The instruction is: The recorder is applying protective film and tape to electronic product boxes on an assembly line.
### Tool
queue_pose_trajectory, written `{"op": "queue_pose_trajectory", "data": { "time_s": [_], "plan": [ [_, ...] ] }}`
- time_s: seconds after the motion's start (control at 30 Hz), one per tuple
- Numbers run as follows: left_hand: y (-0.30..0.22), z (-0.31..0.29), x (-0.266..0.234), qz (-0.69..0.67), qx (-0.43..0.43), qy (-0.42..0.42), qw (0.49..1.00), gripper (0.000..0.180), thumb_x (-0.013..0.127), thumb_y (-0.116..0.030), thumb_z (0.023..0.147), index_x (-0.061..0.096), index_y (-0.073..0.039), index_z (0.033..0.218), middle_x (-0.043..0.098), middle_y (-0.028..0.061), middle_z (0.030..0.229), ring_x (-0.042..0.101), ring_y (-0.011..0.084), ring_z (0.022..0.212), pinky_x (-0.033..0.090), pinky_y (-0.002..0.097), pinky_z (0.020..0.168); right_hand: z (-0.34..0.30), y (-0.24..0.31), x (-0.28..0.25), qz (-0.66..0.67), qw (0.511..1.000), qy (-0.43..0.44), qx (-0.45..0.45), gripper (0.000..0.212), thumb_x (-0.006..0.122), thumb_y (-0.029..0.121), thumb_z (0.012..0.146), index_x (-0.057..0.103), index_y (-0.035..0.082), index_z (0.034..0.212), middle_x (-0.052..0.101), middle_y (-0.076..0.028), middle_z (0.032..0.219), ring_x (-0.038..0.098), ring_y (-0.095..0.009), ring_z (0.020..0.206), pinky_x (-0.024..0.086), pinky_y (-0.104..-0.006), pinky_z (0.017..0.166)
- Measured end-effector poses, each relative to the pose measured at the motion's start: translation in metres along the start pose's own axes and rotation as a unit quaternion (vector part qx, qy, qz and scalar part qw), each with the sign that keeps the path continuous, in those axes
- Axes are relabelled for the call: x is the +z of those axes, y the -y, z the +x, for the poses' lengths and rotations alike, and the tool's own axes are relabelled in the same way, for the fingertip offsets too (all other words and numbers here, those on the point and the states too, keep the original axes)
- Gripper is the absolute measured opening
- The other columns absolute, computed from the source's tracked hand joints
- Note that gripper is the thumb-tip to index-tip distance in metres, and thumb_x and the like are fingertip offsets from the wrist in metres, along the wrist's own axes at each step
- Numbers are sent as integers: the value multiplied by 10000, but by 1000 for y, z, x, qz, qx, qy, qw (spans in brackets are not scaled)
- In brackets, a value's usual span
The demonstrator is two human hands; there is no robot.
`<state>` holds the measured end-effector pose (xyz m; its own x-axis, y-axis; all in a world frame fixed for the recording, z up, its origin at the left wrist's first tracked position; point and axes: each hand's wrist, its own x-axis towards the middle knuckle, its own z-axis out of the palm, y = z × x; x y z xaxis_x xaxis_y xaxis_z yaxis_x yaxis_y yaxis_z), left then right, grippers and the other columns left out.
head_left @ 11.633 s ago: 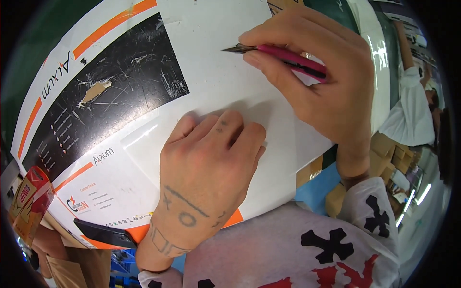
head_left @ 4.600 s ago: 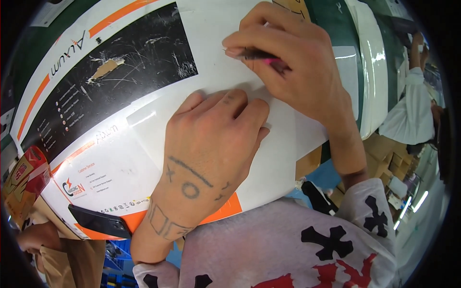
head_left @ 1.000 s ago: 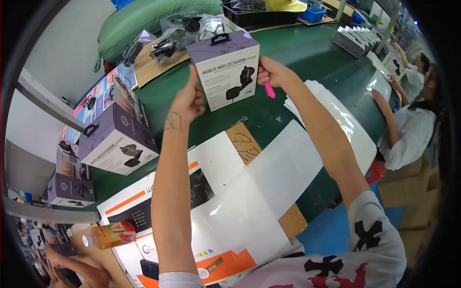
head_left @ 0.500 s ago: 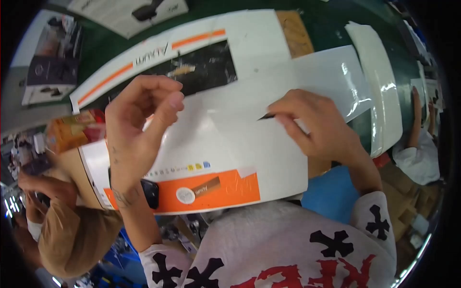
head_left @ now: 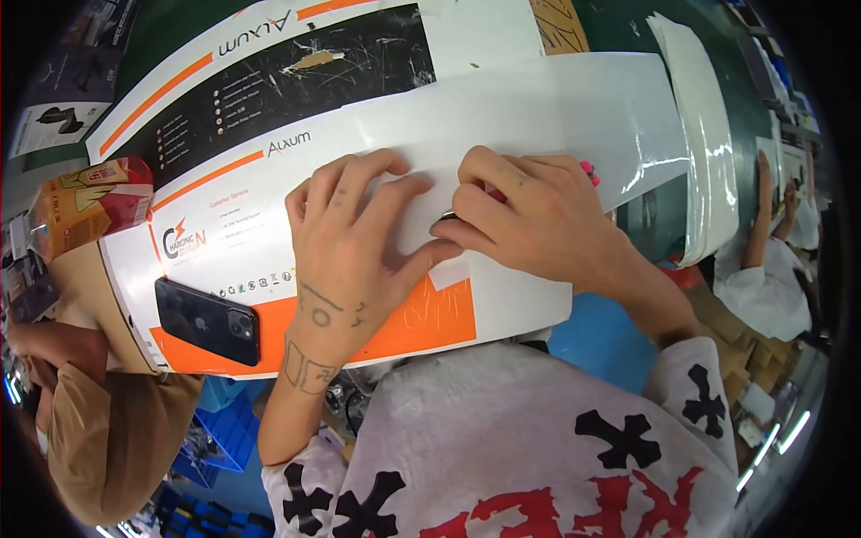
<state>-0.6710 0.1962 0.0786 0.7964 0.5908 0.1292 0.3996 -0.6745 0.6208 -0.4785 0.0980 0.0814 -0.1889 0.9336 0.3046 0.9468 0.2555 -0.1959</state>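
My right hand (head_left: pixel 538 202) is closed in a pinch around a slim pointed tool (head_left: pixel 446 216). Its dark, shiny tip shows beyond the fingers, and a bit of pink sticks out behind the knuckles; the tool's exact kind is hidden. Beside it my left hand (head_left: pixel 354 238) rests with fingers spread and bent on a pale, glossy film (head_left: pixel 574 99), its thumb reaching close to the right hand's fingertips. Under the film lies a large white printed board (head_left: pixel 529 287) with orange and black areas. I cannot make out the film's edge beneath the hands.
A black phone (head_left: pixel 202 318) lies on the board at left. Beyond it sits an orange-and-red package (head_left: pixel 90 206). A curved white sheet stack (head_left: pixel 704 143) stands at right and a brown cardboard piece (head_left: pixel 560 27) at the back. Other people (head_left: pixel 134 421) are on both sides.
My left hand has come down and rightward onto the film. My right hand has shifted left with the tool, so both hands are now close together. The view has shifted, revealing the phone more fully.
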Motion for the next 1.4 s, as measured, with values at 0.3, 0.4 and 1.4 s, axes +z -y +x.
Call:
{"op": "queue_pose_trajectory", "data": {
  "time_s": [0.3,0.4,1.4],
  "plan": [
    [7,-1,-4,-54,8,13,998,131,855,-157,741,761,-126,826,600,35,1339,461,272,1215,306,437,1067,-14,-3,-12,10,998,21,56,285,844,259,825,605,109,783,542,32,896,412,-93,576,360,-242,539],
    [7,-1,-1,-56,8,11,998,122,855,-148,734,758,-129,805,596,35,1349,457,275,1219,304,437,1071,-16,-4,-10,8,998,28,47,289,849,261,819,606,110,778,543,34,892,406,-89,575,356,-237,545],
    [-6,16,-20,-268,-56,-17,962,448,819,4,812,675,-33,1235,737,94,1071,667,181,916,516,314,889,-6,-17,-34,341,922,-27,180,260,886,73,764,631,85,814,592,1,837,476,-126,650,402,-263,617]
  ]
}}
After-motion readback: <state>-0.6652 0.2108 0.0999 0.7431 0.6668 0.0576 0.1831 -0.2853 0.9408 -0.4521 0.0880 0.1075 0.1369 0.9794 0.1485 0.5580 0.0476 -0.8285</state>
